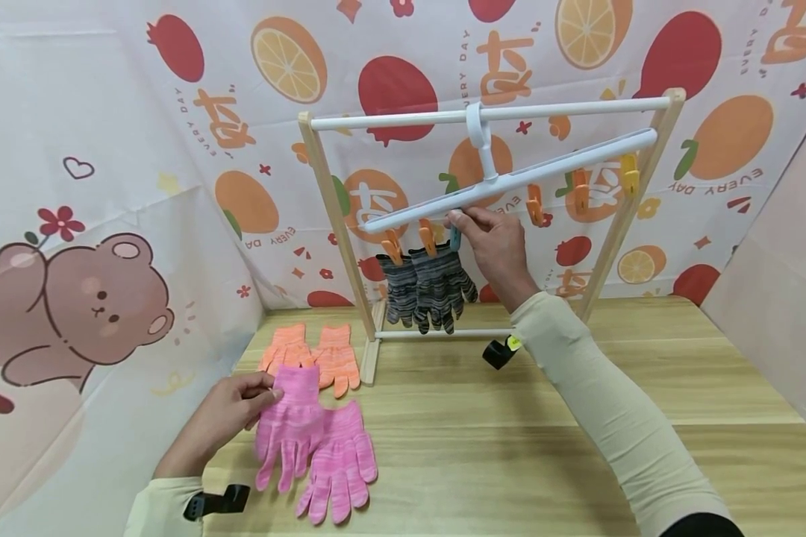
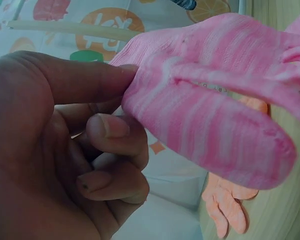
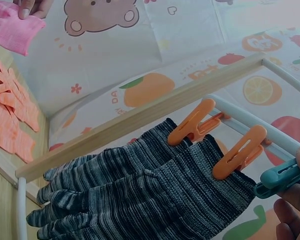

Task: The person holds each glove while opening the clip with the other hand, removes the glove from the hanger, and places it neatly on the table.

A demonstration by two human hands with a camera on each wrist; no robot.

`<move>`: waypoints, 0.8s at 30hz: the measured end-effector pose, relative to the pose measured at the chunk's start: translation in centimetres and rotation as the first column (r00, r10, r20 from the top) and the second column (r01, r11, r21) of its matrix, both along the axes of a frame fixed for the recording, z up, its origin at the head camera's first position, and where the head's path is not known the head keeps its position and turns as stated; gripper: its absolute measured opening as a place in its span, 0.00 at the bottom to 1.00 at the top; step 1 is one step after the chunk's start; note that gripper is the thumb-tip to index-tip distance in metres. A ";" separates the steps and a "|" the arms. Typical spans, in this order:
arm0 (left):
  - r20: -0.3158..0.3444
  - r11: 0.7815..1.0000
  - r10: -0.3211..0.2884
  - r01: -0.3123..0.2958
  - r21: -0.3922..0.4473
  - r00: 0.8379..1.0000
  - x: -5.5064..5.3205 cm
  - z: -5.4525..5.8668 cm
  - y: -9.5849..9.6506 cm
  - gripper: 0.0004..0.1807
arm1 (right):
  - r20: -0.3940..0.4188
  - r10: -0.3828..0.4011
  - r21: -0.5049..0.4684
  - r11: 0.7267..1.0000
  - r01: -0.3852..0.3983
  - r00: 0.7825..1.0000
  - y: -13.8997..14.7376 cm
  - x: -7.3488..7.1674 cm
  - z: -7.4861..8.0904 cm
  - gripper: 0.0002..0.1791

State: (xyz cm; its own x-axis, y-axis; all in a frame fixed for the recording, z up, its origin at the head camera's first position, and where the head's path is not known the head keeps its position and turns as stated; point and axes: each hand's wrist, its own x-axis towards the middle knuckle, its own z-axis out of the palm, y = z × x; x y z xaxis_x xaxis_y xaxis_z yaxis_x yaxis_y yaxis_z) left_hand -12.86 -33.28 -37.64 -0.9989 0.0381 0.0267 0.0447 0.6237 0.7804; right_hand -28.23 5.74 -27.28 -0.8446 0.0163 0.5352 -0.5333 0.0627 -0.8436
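Note:
Low at the left, my left hand [image 1: 225, 418] pinches a pink striped knit glove [image 1: 298, 406] between thumb and fingers near its cuff. The glove hangs fingers down, overlapping a second pink glove [image 1: 345, 466] that lies on the table. Up at the white hanger [image 1: 544, 173], my right hand [image 1: 500, 250] pinches a teal clothespin [image 3: 277, 180] between thumb and fingers. That clothespin is right at the cuff corner of the nearer of two black-and-grey knit gloves [image 1: 436, 283]. Two orange clothespins [image 3: 240, 152] grip those gloves' cuffs below the hanger's lower end.
The hanger tilts on the white rail [image 1: 578, 110] of a wooden-sided rack [image 1: 339, 216]. Two orange clothespins [image 1: 580, 190] and a yellow one [image 1: 629, 175] hang at its right. Orange gloves [image 1: 336, 358] lie by the rack's left foot; a black strap-like item [image 1: 499, 353] appears near my right forearm.

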 end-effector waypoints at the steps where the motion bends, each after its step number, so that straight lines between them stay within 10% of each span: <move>1: 0.005 1.000 -0.008 0.008 0.010 1.000 0.0 0.0 0.0 0.07 | -0.001 0.001 -0.003 1.000 -0.001 1.000 0.0 0.0 0.0 0.17; 13: 0.029 0.982 -0.170 0.167 0.090 0.985 0.2 0.3 -0.3 0.09 | 0.001 0.019 -0.030 0.999 -0.018 1.000 0.1 -0.1 0.3 0.17; 24: 0.081 0.989 -0.114 0.105 0.103 0.990 -0.1 -0.6 -0.7 0.08 | -0.012 0.011 -0.002 1.000 -0.011 1.000 0.0 -0.2 -0.1 0.17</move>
State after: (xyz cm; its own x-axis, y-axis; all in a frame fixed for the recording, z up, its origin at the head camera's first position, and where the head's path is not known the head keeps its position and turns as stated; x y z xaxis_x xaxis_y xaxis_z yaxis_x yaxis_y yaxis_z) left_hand -12.92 -34.03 -38.27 -0.9876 0.1486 -0.0502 0.0382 0.5387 0.8416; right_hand -28.42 5.79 -27.37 -0.8380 0.0079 0.5456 -0.5444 0.0545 -0.8370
